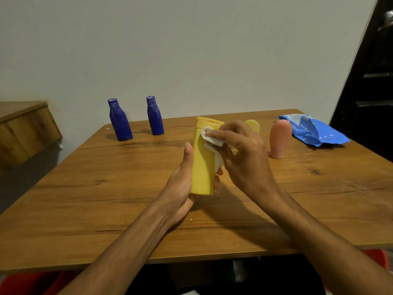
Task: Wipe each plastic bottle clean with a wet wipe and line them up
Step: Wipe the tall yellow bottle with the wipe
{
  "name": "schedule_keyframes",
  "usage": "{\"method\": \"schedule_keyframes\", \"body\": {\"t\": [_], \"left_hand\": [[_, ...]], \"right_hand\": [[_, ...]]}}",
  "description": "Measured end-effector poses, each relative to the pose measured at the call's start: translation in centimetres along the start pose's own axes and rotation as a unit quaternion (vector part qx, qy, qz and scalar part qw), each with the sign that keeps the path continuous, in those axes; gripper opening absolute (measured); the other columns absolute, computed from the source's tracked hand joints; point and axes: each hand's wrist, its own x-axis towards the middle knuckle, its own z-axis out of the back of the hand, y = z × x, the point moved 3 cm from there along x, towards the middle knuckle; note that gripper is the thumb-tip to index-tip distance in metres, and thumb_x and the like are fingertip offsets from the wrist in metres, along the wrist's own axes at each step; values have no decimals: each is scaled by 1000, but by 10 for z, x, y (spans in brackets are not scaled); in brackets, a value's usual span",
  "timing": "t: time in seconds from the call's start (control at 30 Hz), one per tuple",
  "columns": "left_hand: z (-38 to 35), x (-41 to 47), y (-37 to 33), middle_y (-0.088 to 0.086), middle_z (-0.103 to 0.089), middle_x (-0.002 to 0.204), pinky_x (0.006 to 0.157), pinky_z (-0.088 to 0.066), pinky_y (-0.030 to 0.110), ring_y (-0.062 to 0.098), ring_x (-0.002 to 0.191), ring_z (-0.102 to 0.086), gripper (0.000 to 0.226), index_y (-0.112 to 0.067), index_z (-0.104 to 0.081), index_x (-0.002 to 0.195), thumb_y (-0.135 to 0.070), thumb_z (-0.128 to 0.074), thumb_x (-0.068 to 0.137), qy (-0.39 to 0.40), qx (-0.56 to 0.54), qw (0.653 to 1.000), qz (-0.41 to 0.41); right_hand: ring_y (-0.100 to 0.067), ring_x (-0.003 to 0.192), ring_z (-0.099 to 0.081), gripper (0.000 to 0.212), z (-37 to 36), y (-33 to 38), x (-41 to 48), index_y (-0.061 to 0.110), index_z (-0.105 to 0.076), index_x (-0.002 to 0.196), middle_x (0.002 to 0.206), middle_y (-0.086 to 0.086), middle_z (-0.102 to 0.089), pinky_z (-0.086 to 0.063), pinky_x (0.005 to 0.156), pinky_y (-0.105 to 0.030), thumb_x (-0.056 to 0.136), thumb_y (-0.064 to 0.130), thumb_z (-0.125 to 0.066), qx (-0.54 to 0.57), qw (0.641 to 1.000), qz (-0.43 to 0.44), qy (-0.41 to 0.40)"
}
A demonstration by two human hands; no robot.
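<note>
My left hand (pixel 180 184) grips a tall yellow bottle (pixel 203 165) by its lower part, above the middle of the wooden table (pixel 106 188). My right hand (pixel 240 152) holds a white wet wipe (pixel 212 141) and presses it against the bottle's upper right side. Two blue bottles (pixel 120 121) (pixel 155 116) stand side by side at the far left of the table. A second yellow bottle (pixel 254 124) shows partly behind my right hand. A pink bottle (pixel 278 138) stands cap down to its right.
A blue wet wipe pack (pixel 314 130) lies at the table's far right corner. A wooden shelf (pixel 25 128) juts out at the left, lower than the wall. Red objects (pixel 32 282) sit under the table's near edge. A dark door (pixel 372 81) stands at the right.
</note>
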Motion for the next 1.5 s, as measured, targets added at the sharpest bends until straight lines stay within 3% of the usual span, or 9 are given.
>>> {"method": "schedule_keyframes", "body": {"t": [0.1, 0.27, 0.5, 0.63, 0.73, 0.93, 1.07, 1.2, 1.5], "left_hand": [[-2, -1, 0, 11, -69, 91, 75, -51, 40, 22, 79, -63, 65, -18, -62, 117, -68, -40, 82, 11, 12, 1000, -2], [-5, -2, 1, 11, -69, 87, 75, -51, 42, 24, 80, -63, 66, -14, -61, 115, -67, -41, 80, 1, 31, 1000, -4], [-8, -3, 2, 11, -68, 88, 72, -50, 40, 23, 78, -61, 68, -15, -61, 113, -69, -40, 78, 6, 78, 997, -9], [-8, -2, 3, 11, -68, 89, 71, -51, 39, 23, 79, -61, 71, -15, -61, 114, -72, -41, 75, 6, 101, 995, -14], [-8, -3, 2, 5, -69, 81, 71, -51, 38, 20, 75, -62, 60, -18, -62, 106, -67, -36, 81, 2, 105, 994, -13], [-8, -3, 2, 10, -67, 87, 69, -52, 37, 22, 78, -62, 66, -16, -62, 112, -68, -34, 83, 1, 128, 991, -27], [-7, -3, 0, 6, -69, 84, 71, -52, 38, 21, 78, -63, 60, -20, -63, 107, -67, -33, 83, -11, 129, 991, -31], [-8, -4, 2, 12, -69, 92, 72, -51, 40, 23, 80, -62, 69, -19, -60, 117, -71, -37, 79, 0, 112, 993, -22], [-8, -5, 0, 13, -66, 92, 70, -52, 38, 21, 76, -61, 74, -15, -58, 124, -70, -41, 77, 21, 28, 999, -14]], "right_hand": [[-10, 90, -52, 25, 2, -4, 3, 10, -69, 108, 97, -7, -61, -53, 64, -41, 84, 15, -63, -4, 1000, -9, -25], [-25, 89, -57, 31, -1, -1, 1, 8, -69, 108, 99, -12, -61, -52, 63, -46, 86, 24, -54, -12, 1000, 17, 3], [-25, 91, -57, 32, 0, 1, 3, 9, -68, 109, 102, -12, -60, -52, 65, -47, 87, 25, -50, -33, 999, 23, 16], [-15, 92, -49, 25, 2, -1, 5, 10, -69, 109, 101, -12, -60, -51, 65, -44, 88, 18, -58, -55, 998, 15, -10], [-19, 91, -52, 25, -3, 1, 3, 9, -69, 108, 101, -13, -60, -50, 66, -40, 83, 11, -64, -61, 998, 35, 1], [-15, 91, -46, 26, -1, 1, 5, 10, -69, 108, 100, -13, -60, -43, 68, -33, 82, 10, -63, -77, 997, 23, -6], [-26, 88, -53, 26, -3, 5, 2, 10, -69, 106, 101, -14, -60, -42, 68, -34, 81, 13, -63, -87, 994, 46, 38], [-30, 87, -56, 25, 6, -2, 8, 8, -69, 107, 100, -15, -60, -48, 64, -38, 83, 13, -63, -75, 997, 22, -17], [-23, 87, -56, 24, 5, -7, 6, 10, -69, 109, 98, -10, -59, -51, 64, -37, 85, 9, -65, -29, 999, -7, -32]]}}
